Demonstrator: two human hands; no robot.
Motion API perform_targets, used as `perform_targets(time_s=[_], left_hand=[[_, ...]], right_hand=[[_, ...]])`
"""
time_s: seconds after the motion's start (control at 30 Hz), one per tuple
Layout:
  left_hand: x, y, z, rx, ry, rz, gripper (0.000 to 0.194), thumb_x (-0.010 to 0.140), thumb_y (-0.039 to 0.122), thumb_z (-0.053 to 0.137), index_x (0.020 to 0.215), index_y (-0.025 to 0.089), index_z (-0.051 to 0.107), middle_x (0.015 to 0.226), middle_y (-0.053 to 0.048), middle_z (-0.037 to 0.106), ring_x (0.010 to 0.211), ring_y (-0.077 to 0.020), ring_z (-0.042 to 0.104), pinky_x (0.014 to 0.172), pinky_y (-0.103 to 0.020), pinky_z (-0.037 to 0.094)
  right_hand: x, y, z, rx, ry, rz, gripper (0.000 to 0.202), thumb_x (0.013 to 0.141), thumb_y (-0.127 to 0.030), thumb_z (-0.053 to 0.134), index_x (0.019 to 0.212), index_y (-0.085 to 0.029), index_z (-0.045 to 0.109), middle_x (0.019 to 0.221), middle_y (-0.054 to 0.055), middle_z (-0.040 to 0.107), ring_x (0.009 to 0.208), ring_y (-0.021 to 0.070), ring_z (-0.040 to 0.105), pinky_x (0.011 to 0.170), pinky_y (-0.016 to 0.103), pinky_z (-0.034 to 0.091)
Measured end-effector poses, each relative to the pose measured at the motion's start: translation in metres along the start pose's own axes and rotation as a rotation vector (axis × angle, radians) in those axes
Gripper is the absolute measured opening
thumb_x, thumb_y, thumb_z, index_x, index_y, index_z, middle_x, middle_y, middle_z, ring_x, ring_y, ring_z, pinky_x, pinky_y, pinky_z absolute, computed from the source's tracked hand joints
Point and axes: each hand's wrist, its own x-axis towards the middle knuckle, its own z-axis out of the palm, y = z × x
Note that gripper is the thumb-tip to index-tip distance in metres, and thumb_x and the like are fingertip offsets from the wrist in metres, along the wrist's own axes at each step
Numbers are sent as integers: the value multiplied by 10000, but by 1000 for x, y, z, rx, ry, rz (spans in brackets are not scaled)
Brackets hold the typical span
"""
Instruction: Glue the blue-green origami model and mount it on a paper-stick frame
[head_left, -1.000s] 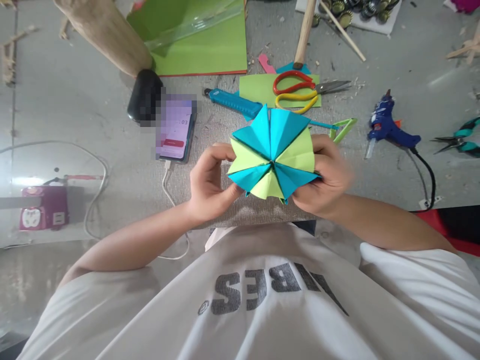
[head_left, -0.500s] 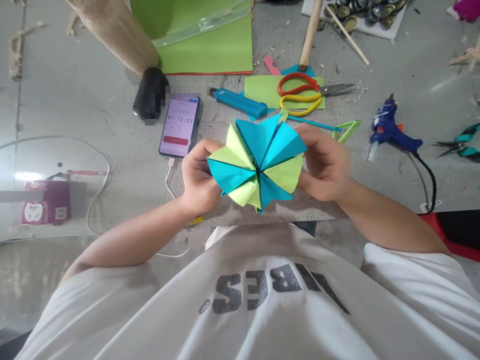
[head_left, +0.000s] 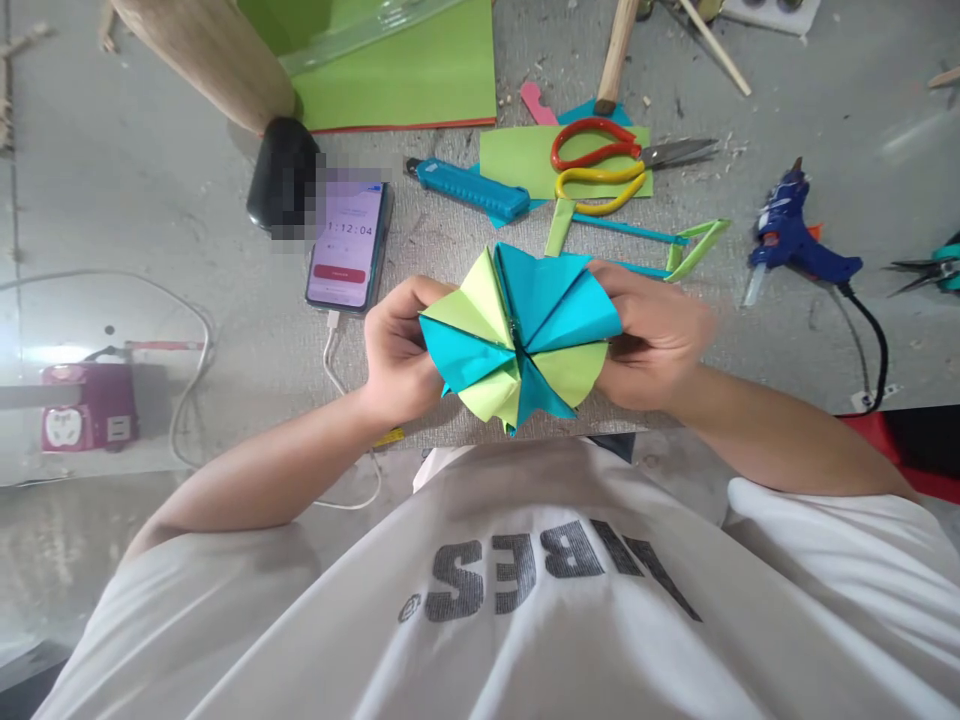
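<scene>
A round folded paper piece [head_left: 559, 300], with blue and light green wedges fanned around a dark centre, is held up between both hands over the table's front edge. My left hand [head_left: 405, 350] pinches its left rim, fingers curled partly underneath. On the opposite rim my right hand [head_left: 652, 335] is closed on the blue and green folds, its fingertips partly hidden by the paper. Just beyond lie a blue and green paper frame [head_left: 697, 250], scissors [head_left: 600, 170] with red and yellow handles, and a blue utility knife [head_left: 472, 188].
A phone [head_left: 346, 245] showing a timer lies to the left on a white cable, near a black rounded object [head_left: 281, 180]. Right of my hands are a blue glue gun [head_left: 799, 235] and pliers [head_left: 937, 270]. Green paper sheets [head_left: 405, 90] and a wooden stick [head_left: 616, 60] lie farther back.
The paper piece has tilted and turned a little, its right side shifting slightly right with my right hand. More of the paper frame behind it shows. The view has shifted slightly.
</scene>
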Motion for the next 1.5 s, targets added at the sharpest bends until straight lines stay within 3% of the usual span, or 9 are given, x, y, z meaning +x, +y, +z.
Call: perform_targets(time_s=[0.2, 0.3, 0.4, 0.53, 0.8, 1.07, 1.2, 1.33, 1.5], left_hand=[[-5, -2, 0, 17, 93, -51, 554, 597, 454, 1187, 763, 238, 705, 656, 59, 658, 538, -117, 566, 535, -279, 503], [-7, -9, -1, 38, 173, -15, 473, 712, 458, 1139, 806, 229, 736, 689, 52, 669, 576, -97, 572, 543, -240, 493], [-7, -19, -3, -7, 280, 16, 448, 782, 522, 1090, 845, 239, 747, 730, 52, 670, 622, -90, 579, 581, -222, 514], [-10, -26, -5, -35, 343, 4, 367, 839, 485, 1053, 899, 265, 765, 790, 48, 686, 684, -110, 617, 661, -242, 557], [-26, -19, -1, 190, 182, 72, 544, 770, 627, 1065, 851, 242, 690, 707, 62, 596, 592, -93, 476, 598, -267, 435], [-20, -8, 0, 263, 17, 76, 382, 793, 494, 1070, 814, 248, 778, 643, 50, 617, 531, -104, 516, 504, -267, 504], [-23, -12, 0, 296, 2, 54, 443, 791, 546, 1063, 763, 247, 737, 637, 50, 564, 546, -123, 559, 516, -285, 532], [-23, -21, -10, 343, 23, 171, 398, 806, 556, 1041, 880, 259, 788, 867, -10, 697, 763, -182, 699, 695, -344, 636], [-15, -25, -24, 350, -104, 347, 499, 766, 629, 1016, 1085, 281, 855, 1301, -111, 741, 1162, -323, 763, 980, -485, 690]], right_hand=[[-3, 2, 5, -7, 19, 59, 98, 1097, -310, 806, 1058, -251, 738, 944, -2, 753, 876, 148, 726, 781, 320, 625], [-4, 12, 10, -12, 195, 107, 165, 1118, -397, 732, 1226, -274, 712, 1017, 32, 727, 861, 173, 686, 733, 347, 590], [-5, 18, 12, -158, 396, -72, 233, 1062, -473, 691, 1197, -285, 708, 928, 54, 642, 811, 225, 628, 674, 419, 497], [-7, 8, 16, -419, 263, -151, 300, 1033, -485, 644, 1207, -253, 718, 919, 55, 738, 824, 259, 710, 751, 489, 483], [-9, -9, 18, -401, 188, -111, 187, 971, -122, 736, 1076, -277, 744, 928, 19, 793, 799, 210, 715, 703, 409, 548], [-12, -2, 9, -334, 129, -141, 121, 1032, -352, 843, 1007, -300, 737, 900, 2, 788, 774, 197, 710, 686, 414, 540], [-11, -2, 13, -320, 117, -128, 20, 1092, -318, 765, 1091, -305, 750, 943, 0, 796, 821, 187, 711, 709, 407, 550], [-8, -3, 13, -225, 169, -122, 81, 1106, -239, 703, 1058, -290, 745, 915, 0, 761, 830, 182, 702, 723, 396, 595], [-6, -1, 8, -67, 146, -44, 121, 1106, -368, 749, 996, -317, 744, 956, 34, 772, 857, 211, 721, 749, 442, 612]])
